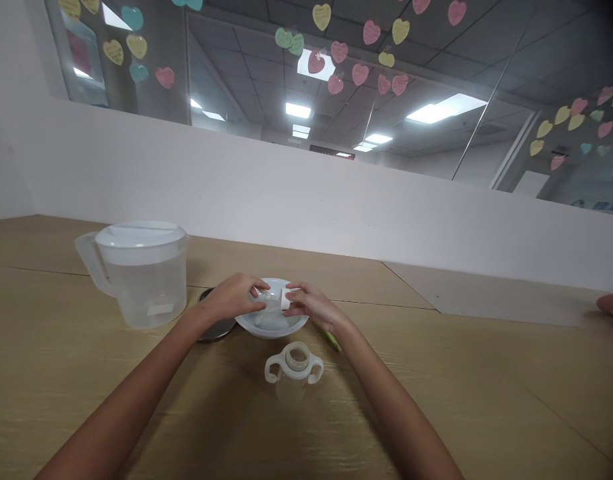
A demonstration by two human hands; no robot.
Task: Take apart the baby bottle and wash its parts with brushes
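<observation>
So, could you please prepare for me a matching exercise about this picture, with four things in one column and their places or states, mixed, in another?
1. Lidded pitcher
2. Two-handled bottle
3. White cap-like piece
4. Heart-shaped notes

A. In the right hand
B. Stuck on the glass
C. Left of the bowl
D. Mouth uncovered, on the bowl's near side

Pairs: 1-C, 2-D, 3-A, 4-B
</observation>
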